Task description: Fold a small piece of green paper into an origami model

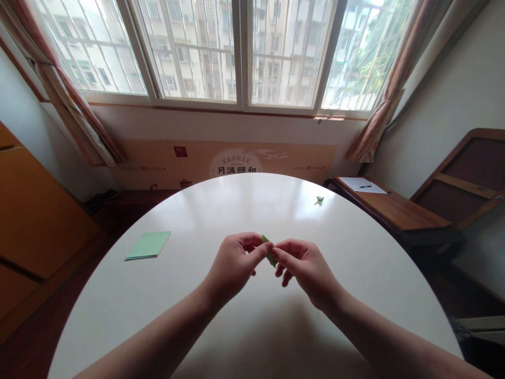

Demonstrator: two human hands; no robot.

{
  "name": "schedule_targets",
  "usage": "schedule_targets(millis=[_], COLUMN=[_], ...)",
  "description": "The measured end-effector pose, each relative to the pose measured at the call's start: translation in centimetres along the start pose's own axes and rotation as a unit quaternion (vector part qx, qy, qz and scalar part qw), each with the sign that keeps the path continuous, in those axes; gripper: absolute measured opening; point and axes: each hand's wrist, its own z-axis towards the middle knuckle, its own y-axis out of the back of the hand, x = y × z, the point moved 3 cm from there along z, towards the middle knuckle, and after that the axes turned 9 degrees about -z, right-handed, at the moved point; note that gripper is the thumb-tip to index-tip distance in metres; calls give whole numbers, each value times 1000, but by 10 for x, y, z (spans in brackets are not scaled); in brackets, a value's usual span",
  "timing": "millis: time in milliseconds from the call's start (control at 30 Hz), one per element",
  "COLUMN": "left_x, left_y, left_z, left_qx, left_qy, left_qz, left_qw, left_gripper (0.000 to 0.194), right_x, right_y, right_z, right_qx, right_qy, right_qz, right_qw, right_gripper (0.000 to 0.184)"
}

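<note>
Between my two hands, above the middle of the white table, is a small piece of folded green paper (pixel 270 257). My left hand (pixel 239 260) pinches its left side between thumb and fingers. With thumb and forefinger my right hand (pixel 302 260) grips its right edge, the other fingers curled below. Both thumb tips nearly meet on the paper and cover its middle. A pointed tip shows above the left thumb, another below. Farther back on the right lies a small folded green paper figure (pixel 319 200).
A stack of square coloured paper (pixel 148 245), light green on top, lies at the left of the round white table (pixel 189 210). Beyond the right edge stands a wooden desk (pixel 410 208) with a white sheet (pixel 357 184) and a pen (pixel 365 186). Barred windows are behind.
</note>
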Motion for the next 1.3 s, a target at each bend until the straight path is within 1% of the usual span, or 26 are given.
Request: schedule_targets(millis=[100,267,367,500,700,967,1167,1300], left_x=[2,1,1,3,5,3,4,3], left_y=[-1,-4,-5,-4,-3,-3,-1,-2], left_z=[1,2,2,1,0,1,1,1], left_qx=[-1,3,12,21,-5,-17,-26,-32], left_qy=[6,26,30,21,10,10,25,22], left_qz=[-32,-67,-70,-47,-37,-43,-56,-64], left_qw=[999,997,997,998,999,999,998,997], left_gripper=[28,29,27,26,30,31,29,27], right_x=[0,1,0,0,1,-2,-1,-2], right_y=[-1,-1,0,-1,-3,-4,-2,-1], right_z=[-1,-2,-1,-2,-4,-1,-2,-2], right_qx=[9,24,17,6,4,28,9,9], right_qy=[3,0,-1,2,11,-7,6,6], right_qz=[-13,-23,-17,-22,-49,-31,-20,-11], right_qw=[1000,999,1000,1000,999,999,1000,1000], right_gripper=[36,38,37,39,38,43,38,37])
